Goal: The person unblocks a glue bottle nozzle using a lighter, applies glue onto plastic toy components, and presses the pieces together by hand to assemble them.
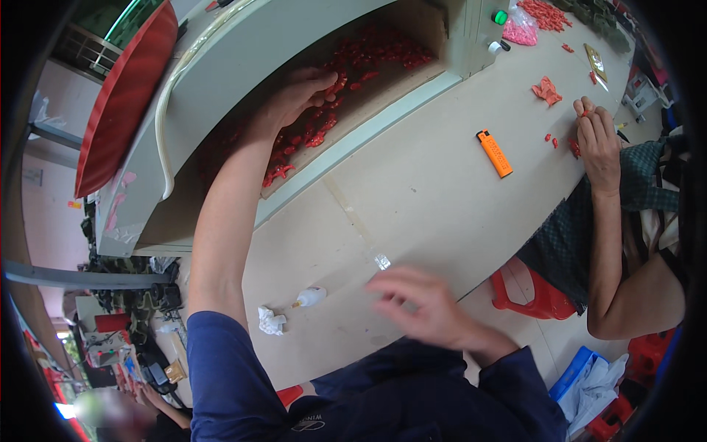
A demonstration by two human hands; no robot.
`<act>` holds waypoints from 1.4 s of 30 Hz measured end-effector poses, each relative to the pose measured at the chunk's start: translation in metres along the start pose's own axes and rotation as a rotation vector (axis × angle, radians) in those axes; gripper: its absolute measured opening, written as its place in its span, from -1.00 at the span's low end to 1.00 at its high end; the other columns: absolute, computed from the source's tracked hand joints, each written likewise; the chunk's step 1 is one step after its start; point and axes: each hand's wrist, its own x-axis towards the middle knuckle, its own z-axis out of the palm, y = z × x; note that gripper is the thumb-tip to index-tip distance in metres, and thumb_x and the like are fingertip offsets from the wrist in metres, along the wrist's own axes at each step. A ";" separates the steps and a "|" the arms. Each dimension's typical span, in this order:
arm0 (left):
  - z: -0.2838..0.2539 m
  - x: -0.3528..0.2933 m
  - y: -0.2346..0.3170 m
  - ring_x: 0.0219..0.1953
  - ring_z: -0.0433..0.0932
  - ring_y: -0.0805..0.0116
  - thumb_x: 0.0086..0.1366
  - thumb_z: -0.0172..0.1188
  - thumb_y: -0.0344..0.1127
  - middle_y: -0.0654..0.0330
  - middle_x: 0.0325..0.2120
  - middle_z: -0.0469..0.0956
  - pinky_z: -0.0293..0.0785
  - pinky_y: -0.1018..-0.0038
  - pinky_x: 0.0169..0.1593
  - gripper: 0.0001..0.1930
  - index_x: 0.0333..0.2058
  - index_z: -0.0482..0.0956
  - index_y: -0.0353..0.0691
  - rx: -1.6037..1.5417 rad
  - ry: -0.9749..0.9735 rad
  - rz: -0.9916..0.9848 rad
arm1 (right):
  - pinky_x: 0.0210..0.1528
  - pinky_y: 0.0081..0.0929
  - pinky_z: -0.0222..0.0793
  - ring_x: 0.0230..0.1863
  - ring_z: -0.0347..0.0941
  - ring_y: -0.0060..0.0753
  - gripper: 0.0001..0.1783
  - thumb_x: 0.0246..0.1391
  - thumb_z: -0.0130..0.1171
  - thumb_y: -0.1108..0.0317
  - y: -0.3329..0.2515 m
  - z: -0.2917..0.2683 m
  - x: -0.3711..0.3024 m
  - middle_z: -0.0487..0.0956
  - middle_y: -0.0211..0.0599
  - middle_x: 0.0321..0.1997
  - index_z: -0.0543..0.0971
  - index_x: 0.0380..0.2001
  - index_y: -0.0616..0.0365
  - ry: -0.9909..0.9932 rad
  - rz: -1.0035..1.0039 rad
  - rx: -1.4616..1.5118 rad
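Note:
My left arm reaches into a wide, pale grey box, and my left hand (302, 92) is among many small, glossy red pieces (383, 51). Its fingers are curled around a few of them at the fingertips. The exact shape of these pieces is too small to make out. Over the near edge of the table, my right hand (416, 302) is smeared by motion. Its fingers look apart, and nothing shows between them. Left of it on the table lie a small white squeeze bottle (311, 297) and a crumpled white tissue (272, 320).
An orange lighter (494, 154) and a crumpled red scrap (546, 90) lie on the pale table (427, 199). At the right, a co-worker's hand (600, 140) pinches a small red piece. Pink and red pieces (543, 15) are heaped at the far right. The box's front ledge (368, 140) borders the table.

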 end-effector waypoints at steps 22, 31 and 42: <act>0.023 -0.027 -0.001 -0.40 0.43 0.55 0.23 0.06 -0.25 0.23 -0.40 0.45 0.39 0.67 -0.31 -0.74 -0.20 0.40 -0.31 -0.217 -0.214 -0.005 | -0.30 -0.64 0.32 -0.39 0.38 -0.62 -0.74 0.09 0.04 0.32 0.054 -0.076 0.207 0.49 -0.39 -0.39 0.46 -0.19 0.25 0.095 -0.046 0.174; 0.023 -0.023 0.000 -0.41 0.41 0.57 0.19 0.11 -0.29 0.26 -0.44 0.46 0.34 0.70 -0.35 -0.79 -0.24 0.43 -0.27 -0.082 -0.219 0.023 | -0.31 -0.64 0.32 -0.39 0.37 -0.62 -0.76 0.11 0.01 0.30 0.054 -0.078 0.205 0.47 -0.39 -0.41 0.44 -0.24 0.24 0.094 -0.063 0.159; 0.036 -0.034 -0.003 -0.25 0.45 0.51 0.18 0.10 -0.37 0.25 -0.31 0.45 0.42 0.61 -0.10 -0.85 -0.27 0.45 -0.24 -0.137 -0.175 0.167 | -0.39 -0.63 0.31 -0.48 0.34 -0.61 -0.79 0.17 -0.13 0.32 0.044 -0.085 0.201 0.42 -0.38 -0.45 0.41 -0.30 0.24 0.014 0.239 0.508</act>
